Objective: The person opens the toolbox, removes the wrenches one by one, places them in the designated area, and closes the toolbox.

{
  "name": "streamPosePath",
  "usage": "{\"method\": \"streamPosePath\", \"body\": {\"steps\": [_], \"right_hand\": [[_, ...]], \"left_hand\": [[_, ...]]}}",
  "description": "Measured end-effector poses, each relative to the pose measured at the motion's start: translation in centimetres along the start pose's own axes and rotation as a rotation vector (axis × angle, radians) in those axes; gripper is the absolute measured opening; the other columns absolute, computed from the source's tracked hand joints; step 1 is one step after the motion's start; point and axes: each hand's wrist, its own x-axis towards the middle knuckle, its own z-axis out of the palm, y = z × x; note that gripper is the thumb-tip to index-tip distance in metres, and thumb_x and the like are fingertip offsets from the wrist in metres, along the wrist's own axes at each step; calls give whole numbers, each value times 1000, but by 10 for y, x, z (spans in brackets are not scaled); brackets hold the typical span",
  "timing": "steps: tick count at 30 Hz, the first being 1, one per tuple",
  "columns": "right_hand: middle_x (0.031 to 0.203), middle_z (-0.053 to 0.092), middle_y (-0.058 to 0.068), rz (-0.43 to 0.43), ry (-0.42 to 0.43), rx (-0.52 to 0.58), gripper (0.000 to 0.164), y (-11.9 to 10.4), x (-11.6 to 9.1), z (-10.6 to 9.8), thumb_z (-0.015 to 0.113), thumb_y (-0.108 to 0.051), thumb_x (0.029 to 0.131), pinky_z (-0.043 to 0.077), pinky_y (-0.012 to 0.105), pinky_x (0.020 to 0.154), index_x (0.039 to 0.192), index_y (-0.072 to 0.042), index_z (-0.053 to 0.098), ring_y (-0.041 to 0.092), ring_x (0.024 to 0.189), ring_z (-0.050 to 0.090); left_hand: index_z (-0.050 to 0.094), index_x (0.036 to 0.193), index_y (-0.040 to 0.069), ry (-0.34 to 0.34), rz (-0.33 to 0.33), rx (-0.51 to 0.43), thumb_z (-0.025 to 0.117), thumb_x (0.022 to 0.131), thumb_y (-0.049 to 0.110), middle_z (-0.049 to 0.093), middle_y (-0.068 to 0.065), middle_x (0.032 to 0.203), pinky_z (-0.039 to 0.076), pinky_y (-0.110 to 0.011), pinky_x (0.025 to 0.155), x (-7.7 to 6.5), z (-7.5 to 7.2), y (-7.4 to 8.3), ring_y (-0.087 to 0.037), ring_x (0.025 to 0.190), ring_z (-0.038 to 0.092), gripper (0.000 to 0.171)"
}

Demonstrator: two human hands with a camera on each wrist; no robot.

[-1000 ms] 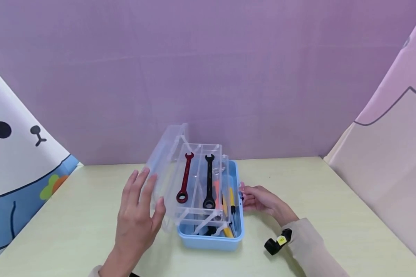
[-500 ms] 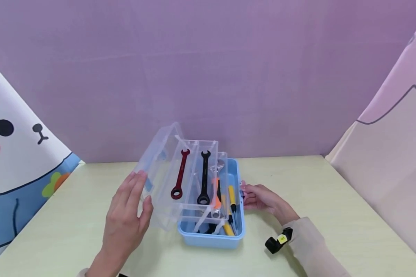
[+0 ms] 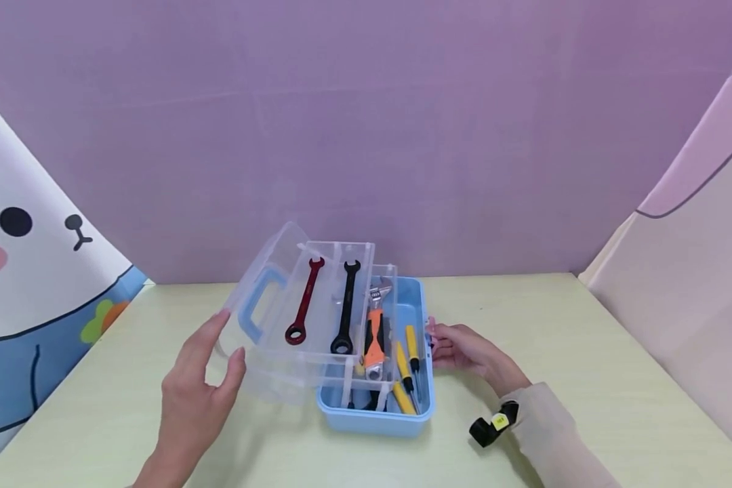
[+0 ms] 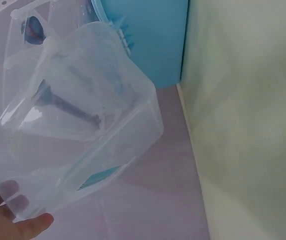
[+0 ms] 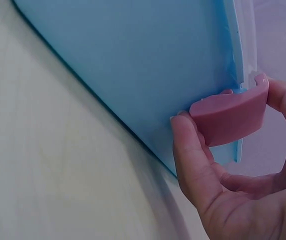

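Observation:
A light-blue toolbox (image 3: 378, 425) stands with its clear lid (image 3: 283, 247) swung to the left. Its clear trays hold a red combination wrench (image 3: 305, 301) and a black one (image 3: 346, 308). My left hand (image 3: 192, 390) touches the lid's outer left edge, thumb spread from the fingers; some fingertips (image 4: 18, 202) show through the plastic in the left wrist view. At the box's right side, my right hand (image 3: 466, 351) pinches a pink latch (image 5: 230, 117) between thumb and fingers.
An adjustable wrench (image 3: 375, 332) with an orange grip and several yellow-handled screwdrivers (image 3: 412, 346) lie in the box. A blue handle (image 3: 256, 308) sits on the lid. A pale table (image 3: 524, 305) bears the box; a purple backdrop (image 3: 366, 135) rises behind it.
My left hand and the lid have moved left and down, opening the lid wider. The trays have shifted left with their wrenches, uncovering more tools below. My right hand stays at the latch.

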Motion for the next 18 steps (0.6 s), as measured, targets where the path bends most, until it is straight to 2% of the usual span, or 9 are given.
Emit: {"method": "streamPosePath", "body": {"steps": [3,10,18], "right_hand": [[76,70,-2,-3,-3,-7,25,1,0,-3,48,-25,94,60,30,77,83,-9,64,12,75,68],[76,69,-2,8,-2,-3,24,0,-1,1,50,-26,95,60,30,77,83,-10,64,12,75,68],[79,71,0,7,-11,3,28,-2,-10,-5,49,-26,96,59,30,78,92,-4,66,13,78,69]], "left_hand": [[55,133,6,-15,-45,30,70,74,-3,63,-18,122,25,2,99,-3,0,2,-27,108,54,61],[52,135,6,-57,-144,60,71,80,0,62,-19,123,23,6,97,-11,-9,3,-17,113,50,59],[48,138,6,-139,-207,74,73,82,5,58,-20,128,19,9,94,-11,-12,7,-38,110,56,62]]}}
